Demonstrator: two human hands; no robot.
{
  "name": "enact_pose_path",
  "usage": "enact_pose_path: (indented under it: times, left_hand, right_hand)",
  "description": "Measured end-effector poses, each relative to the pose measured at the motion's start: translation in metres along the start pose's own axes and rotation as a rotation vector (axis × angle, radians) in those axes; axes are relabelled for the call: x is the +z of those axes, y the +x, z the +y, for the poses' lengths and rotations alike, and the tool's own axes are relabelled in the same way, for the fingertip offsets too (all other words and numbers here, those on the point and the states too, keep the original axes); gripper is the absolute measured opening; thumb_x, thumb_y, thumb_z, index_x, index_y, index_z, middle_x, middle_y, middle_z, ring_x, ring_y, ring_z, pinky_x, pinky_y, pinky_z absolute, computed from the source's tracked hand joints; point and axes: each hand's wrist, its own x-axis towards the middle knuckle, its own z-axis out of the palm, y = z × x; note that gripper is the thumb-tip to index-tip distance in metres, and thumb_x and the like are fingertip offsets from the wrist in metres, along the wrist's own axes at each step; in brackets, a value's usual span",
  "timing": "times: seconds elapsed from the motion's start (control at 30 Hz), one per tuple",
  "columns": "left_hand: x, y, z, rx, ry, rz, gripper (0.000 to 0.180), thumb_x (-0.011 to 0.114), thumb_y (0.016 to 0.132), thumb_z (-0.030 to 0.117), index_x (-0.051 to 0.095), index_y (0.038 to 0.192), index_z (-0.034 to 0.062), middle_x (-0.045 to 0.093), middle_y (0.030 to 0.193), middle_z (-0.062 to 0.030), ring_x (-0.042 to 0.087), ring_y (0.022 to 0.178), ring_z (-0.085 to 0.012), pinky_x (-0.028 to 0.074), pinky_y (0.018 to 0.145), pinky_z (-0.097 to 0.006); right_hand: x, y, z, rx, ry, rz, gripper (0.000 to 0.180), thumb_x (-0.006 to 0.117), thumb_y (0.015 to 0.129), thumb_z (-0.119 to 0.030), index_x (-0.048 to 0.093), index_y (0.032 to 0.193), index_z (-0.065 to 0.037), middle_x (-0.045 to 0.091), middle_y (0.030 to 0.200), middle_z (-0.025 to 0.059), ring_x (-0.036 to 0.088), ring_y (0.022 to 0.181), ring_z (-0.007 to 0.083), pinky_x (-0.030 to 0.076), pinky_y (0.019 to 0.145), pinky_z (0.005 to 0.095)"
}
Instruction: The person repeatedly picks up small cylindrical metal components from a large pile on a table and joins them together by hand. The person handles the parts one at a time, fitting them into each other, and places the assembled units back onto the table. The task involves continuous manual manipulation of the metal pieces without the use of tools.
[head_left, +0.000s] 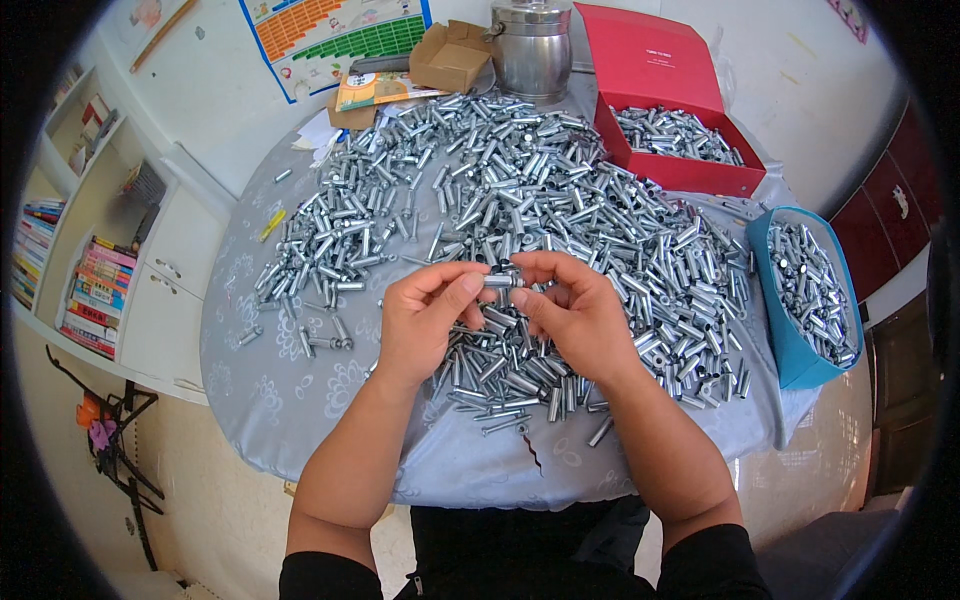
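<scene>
Holding: left hand (425, 315) and right hand (580, 315) angled inward over the pile (540, 190).
Bolt (502, 281): lay sideways between them.
Grip: fingertips were clamped on both ends.

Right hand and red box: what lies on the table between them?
In the head view, a dense heap of loose silver metal pieces covers most of the stretch between the right hand and the red box.

Bright light glints off the metal parts (560, 205) while fisheye distortion bends outer edges.
</scene>
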Motion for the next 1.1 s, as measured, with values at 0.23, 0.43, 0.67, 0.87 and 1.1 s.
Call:
enact_pose_path:
  times: [0.23, 0.43, 0.67, 0.87, 1.1]
  left_hand:
    - [0.001, -0.001, 0.0, -0.009, 0.007, -0.025, 0.023, 0.06, 0.093, 0.016, 0.065, 0.105, -0.0027, 0.068, 0.082, -0.0102, 0.06, 0.061, -0.0106, 0.05, 0.058, -0.023]
    - [0.0, -0.001, 0.0, -0.01, 0.005, -0.011, 0.022, 0.06, 0.093, 0.016, 0.066, 0.103, -0.0028, 0.068, 0.081, -0.0103, 0.06, 0.061, -0.0115, 0.05, 0.057, -0.023]
    - [0.0, 0.0, 0.0, -0.006, -0.011, 0.012, 0.022, 0.06, 0.093, 0.016, 0.065, 0.103, -0.0025, 0.068, 0.082, -0.0109, 0.06, 0.06, -0.0117, 0.049, 0.057, -0.023]
    - [0.002, -0.001, 0.001, -0.004, -0.006, -0.004, 0.021, 0.06, 0.093, 0.016, 0.066, 0.103, -0.0022, 0.068, 0.082, -0.0109, 0.06, 0.061, -0.0114, 0.049, 0.058, -0.023]
    - [0.001, -0.001, 0.0, -0.013, -0.005, -0.019, 0.022, 0.06, 0.093, 0.016, 0.065, 0.103, -0.0022, 0.068, 0.081, -0.0099, 0.06, 0.061, -0.0115, 0.049, 0.058, -0.023]
  right_hand:
    - [-0.003, 0.001, 0.004, 0.06, 0.071, -0.044, 0.018, 0.064, 0.09, -0.009, 0.063, 0.104, 0.001, 0.062, 0.079, 0.0025, 0.055, 0.058, 0.0056, 0.044, 0.05, 0.0201]
    - [-0.009, 0.002, 0.002, 0.17, -0.029, -0.076, 0.017, 0.064, 0.09, -0.01, 0.063, 0.102, 0.002, 0.062, 0.077, 0.0027, 0.055, 0.058, 0.0055, 0.044, 0.05, 0.0202]
    - [-0.007, 0.002, -0.001, 0.161, -0.022, -0.083, 0.02, 0.063, 0.091, -0.011, 0.062, 0.106, 0.002, 0.062, 0.082, 0.0035, 0.055, 0.059, 0.0059, 0.044, 0.05, 0.02]
    - [-0.003, 0.0, -0.002, 0.072, 0.017, -0.017, 0.024, 0.062, 0.092, -0.012, 0.061, 0.111, 0.002, 0.061, 0.087, 0.0037, 0.055, 0.058, 0.0064, 0.044, 0.05, 0.0198]
    - [-0.001, -0.001, 0.0, 0.006, 0.004, -0.012, 0.022, 0.061, 0.092, -0.013, 0.061, 0.109, 0.002, 0.062, 0.081, 0.0029, 0.054, 0.056, 0.0058, 0.043, 0.048, 0.0199]
